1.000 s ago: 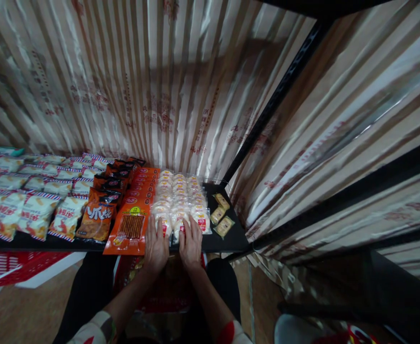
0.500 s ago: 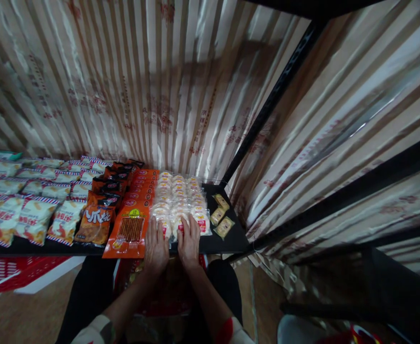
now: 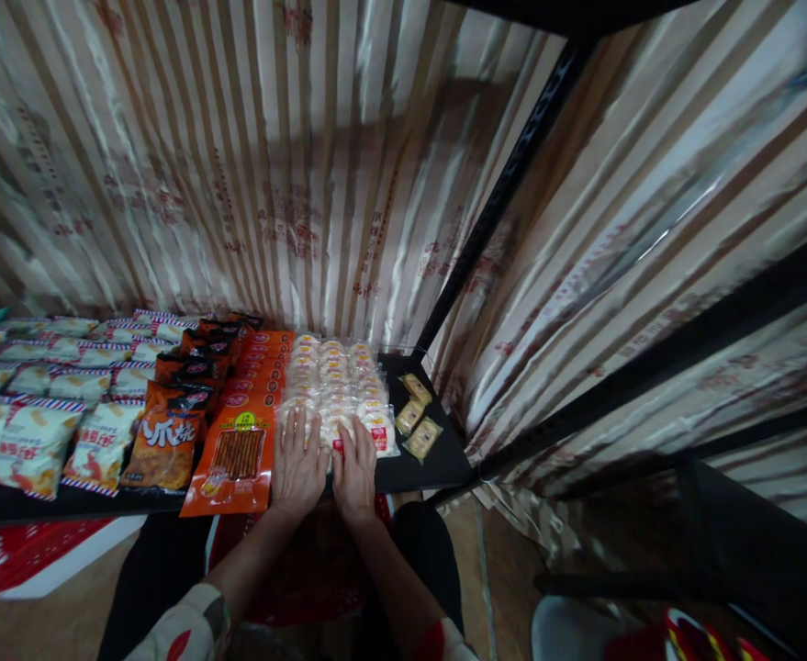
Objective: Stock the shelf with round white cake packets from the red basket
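Observation:
On the black shelf (image 3: 444, 473), rows of clear-wrapped white round crackers (image 3: 334, 376) stand packed together. My left hand (image 3: 299, 464) lies flat on the front of the left row, fingers stretched out. Beside it, my right hand (image 3: 354, 468) rests with extended fingers on the front middle packs, near a red label. Both palms face down and partly cover the packs. Left of them lies a row of flat orange packets (image 3: 241, 450) with brown sticks showing through a window. Several small yellowish wrapped pieces (image 3: 422, 439) lie to the right.
Orange-brown snack bags (image 3: 162, 436) and white striped-edge snack bags (image 3: 38, 445) fill the shelf's left side. A black metal post (image 3: 499, 211) rises at the back right corner before a striped curtain (image 3: 320, 165). Red baskets (image 3: 24, 551) are below.
The view has shifted slightly, moving the shelf left and down in the picture. My left hand lies flatter on the packs; both hands stay at the front of the cracker rows.

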`<state>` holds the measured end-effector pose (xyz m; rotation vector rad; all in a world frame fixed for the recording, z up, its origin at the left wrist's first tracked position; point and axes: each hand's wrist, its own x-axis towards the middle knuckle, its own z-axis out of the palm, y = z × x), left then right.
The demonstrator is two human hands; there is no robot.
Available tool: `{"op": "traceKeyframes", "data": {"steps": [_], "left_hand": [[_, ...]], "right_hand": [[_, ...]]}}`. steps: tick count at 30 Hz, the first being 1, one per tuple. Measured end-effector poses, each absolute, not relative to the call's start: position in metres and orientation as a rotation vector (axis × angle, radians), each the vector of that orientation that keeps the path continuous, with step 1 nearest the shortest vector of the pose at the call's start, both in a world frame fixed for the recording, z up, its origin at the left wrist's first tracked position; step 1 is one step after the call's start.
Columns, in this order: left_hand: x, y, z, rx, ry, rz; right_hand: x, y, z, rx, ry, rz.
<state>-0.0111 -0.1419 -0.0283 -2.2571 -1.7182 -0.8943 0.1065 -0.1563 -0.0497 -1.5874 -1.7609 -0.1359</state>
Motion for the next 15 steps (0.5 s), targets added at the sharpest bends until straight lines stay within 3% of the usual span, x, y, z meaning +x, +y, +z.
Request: {"op": "traceKeyframes", "data": {"steps": [15], "left_hand": [[-0.01, -0.141, -0.03, -2.241, -1.67, -0.885]], "right_hand": [[0.147, -0.137, -0.039, -1.71, -1.553, -0.161]]}}
